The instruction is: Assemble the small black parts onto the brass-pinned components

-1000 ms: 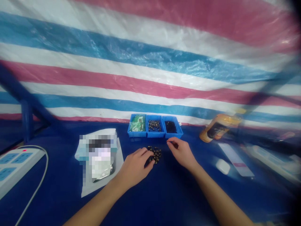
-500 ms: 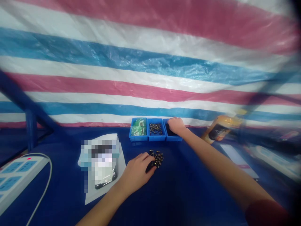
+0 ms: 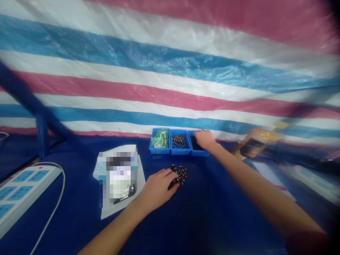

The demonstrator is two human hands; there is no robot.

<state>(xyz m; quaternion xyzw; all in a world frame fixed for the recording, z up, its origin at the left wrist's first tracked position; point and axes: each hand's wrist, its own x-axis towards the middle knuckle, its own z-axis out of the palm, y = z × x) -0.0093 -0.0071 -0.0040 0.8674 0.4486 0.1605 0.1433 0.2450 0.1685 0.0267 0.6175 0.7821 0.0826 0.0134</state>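
Blue bench [image 3: 79, 219], lower centre: left hand [image 3: 158, 189] with fingers [image 3: 167, 176] curled, touching a loose pile of small dark screws [image 3: 181, 175]. Pile runs longest from upper left to lower right; single pieces too small to read their direction. Right hand [image 3: 204, 139] reaches into rightmost blue bin [image 3: 201, 153], over black pieces [image 3: 195, 143]. Whether either hand holds anything: cannot tell.

A glossy, creased plastic tarpaulin [image 3: 170, 63] with broad horizontal pink-red, white and blue stripes forms the rear wall. A blue diagonal brace and upright post [image 3: 41, 136] stand at left, before it. A deep-blue covering [image 3: 212, 219] surfaces the worktable.
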